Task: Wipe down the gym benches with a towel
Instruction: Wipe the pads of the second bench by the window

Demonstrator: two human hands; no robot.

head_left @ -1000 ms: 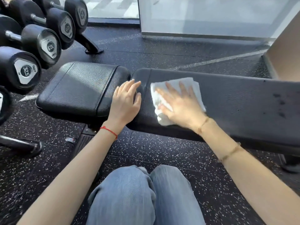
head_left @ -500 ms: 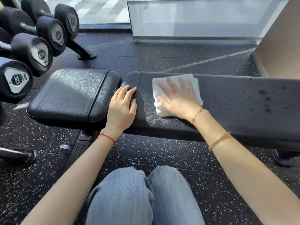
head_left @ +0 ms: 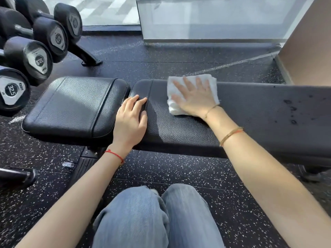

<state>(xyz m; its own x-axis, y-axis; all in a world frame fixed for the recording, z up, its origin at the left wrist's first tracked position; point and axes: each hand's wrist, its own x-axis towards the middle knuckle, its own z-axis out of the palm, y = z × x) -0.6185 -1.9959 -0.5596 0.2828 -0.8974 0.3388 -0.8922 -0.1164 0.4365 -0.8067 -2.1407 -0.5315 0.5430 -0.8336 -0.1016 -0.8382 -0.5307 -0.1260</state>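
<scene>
On speckled gym flooring [head_left: 179, 169], the right hand [head_left: 194, 99] is pressing flat-fingered a white towel [head_left: 213, 83] onto the black bench [head_left: 179, 129], while the left hand [head_left: 129, 122] is resting open beside it.

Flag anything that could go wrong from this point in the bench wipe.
1. The dark spots farther right on the long pad sit outside the towel's present place and could be missed.
2. The right hand only presses flat on the towel, so it may bunch or slip off the far edge.
3. The left hand rests at the gap beside the seat pad; that strip might go unwiped.
</scene>
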